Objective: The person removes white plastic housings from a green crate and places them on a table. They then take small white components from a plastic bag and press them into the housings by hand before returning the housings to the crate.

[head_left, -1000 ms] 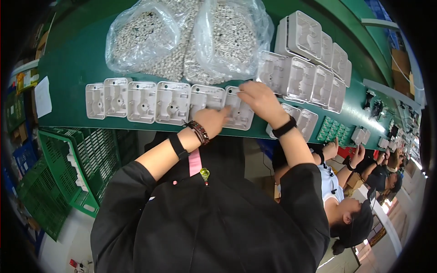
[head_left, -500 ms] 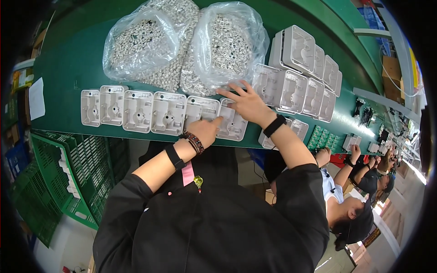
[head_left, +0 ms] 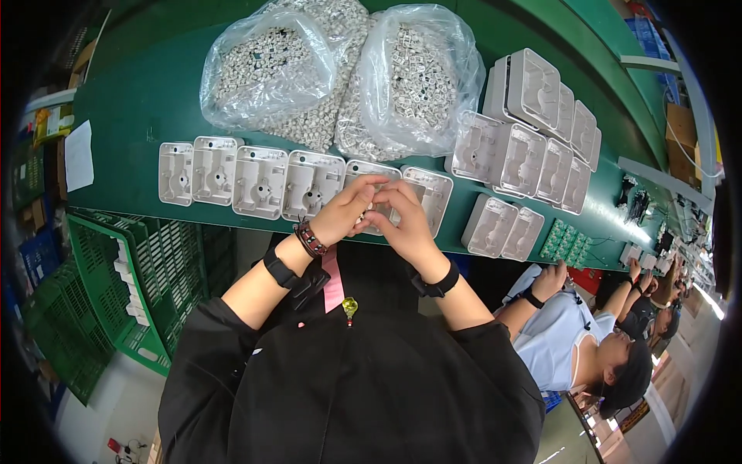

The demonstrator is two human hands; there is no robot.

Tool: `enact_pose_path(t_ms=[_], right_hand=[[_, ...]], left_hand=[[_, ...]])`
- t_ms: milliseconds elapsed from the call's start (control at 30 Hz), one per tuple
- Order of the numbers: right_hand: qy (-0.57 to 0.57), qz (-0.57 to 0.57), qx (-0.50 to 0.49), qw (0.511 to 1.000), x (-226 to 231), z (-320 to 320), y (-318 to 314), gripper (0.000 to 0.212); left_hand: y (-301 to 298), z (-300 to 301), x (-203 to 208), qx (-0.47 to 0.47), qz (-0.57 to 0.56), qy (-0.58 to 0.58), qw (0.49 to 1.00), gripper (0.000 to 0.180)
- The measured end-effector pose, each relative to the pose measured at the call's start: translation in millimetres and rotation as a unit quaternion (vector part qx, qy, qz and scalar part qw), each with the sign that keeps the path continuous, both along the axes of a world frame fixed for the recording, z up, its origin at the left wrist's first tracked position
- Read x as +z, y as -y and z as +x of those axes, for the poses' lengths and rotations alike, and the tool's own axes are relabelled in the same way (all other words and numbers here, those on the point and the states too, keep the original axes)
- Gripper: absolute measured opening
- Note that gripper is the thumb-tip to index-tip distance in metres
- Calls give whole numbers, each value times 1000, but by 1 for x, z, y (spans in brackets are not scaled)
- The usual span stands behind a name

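Note:
My left hand (head_left: 345, 214) and my right hand (head_left: 403, 220) meet fingertip to fingertip over a white plastic housing (head_left: 365, 172), the fifth in a row of several open housings along the near edge of the green table (head_left: 139, 93). My left fingers curl over that housing. My right fingertips pinch something small and pale against it; what it is stays hidden by the fingers. Another housing (head_left: 430, 195) lies just right of my hands, and one more (head_left: 312, 184) just left. Two clear bags of small white parts (head_left: 267, 73) (head_left: 417, 77) lie right behind the row.
Stacks of white housings (head_left: 533, 97) stand at the back right, and two more (head_left: 502, 226) lie beside green circuit boards (head_left: 564, 241). Green crates (head_left: 147, 267) sit below the table on my left. A seated person (head_left: 568, 340) works at my right.
My right hand has drawn back from the foot of the bags to the housing in front of me, and my left hand has closed in to meet it.

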State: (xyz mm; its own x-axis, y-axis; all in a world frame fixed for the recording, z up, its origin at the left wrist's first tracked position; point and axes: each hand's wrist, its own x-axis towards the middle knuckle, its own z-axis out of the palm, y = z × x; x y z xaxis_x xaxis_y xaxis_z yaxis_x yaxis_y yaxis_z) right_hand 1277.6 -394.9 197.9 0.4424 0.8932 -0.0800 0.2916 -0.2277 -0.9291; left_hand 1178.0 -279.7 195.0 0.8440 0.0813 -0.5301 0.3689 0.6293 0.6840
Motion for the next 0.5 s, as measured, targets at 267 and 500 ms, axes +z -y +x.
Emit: enact_pose_path(t_ms=[267,500], right_hand=[[-236,27,-135,962,0,-12,-13,16],[118,-7,22,993,20,-20,-19,20]], left_hand=[[-12,-15,-4,34,46,9,998,28],[-10,-43,-18,-26,211,20,977,19]])
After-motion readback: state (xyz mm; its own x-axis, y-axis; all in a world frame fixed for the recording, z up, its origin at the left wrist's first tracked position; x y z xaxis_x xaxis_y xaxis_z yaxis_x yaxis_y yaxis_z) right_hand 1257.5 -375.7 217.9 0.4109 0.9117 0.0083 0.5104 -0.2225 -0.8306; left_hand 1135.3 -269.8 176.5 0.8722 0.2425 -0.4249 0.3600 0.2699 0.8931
